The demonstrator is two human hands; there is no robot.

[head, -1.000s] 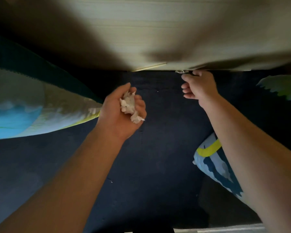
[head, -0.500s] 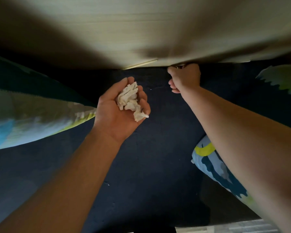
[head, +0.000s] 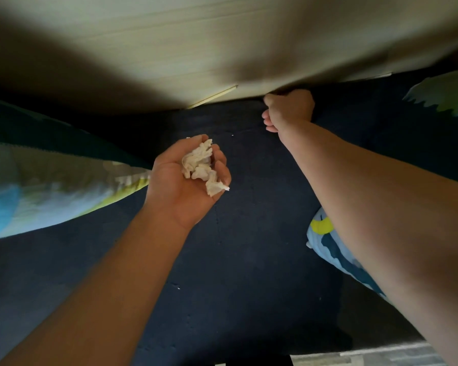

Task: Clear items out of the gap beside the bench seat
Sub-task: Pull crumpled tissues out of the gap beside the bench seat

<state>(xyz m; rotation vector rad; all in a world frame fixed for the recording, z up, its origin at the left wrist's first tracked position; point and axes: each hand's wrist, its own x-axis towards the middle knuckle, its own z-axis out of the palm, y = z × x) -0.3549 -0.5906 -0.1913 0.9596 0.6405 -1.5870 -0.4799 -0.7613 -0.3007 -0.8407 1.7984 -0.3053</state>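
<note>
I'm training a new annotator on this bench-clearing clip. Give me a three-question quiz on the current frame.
1. True or false: the left hand is empty.
2. Where is the right hand? A) on the patterned cushion B) at the gap where the dark seat meets the pale wall panel C) by the left hand
3. What does the left hand hold?

Key: 1 false; 2 B; 3 crumpled white paper.

Looked like a home seating nook to me. A dark navy upholstered bench seat (head: 249, 247) filled the middle of the frame, butted right up to a pale wood-grain wall panel (head: 196, 48) along the top. Printed blue, white and yellow throw cushions sat at the left (head: 37, 186) and lower right (head: 331, 249).
</note>
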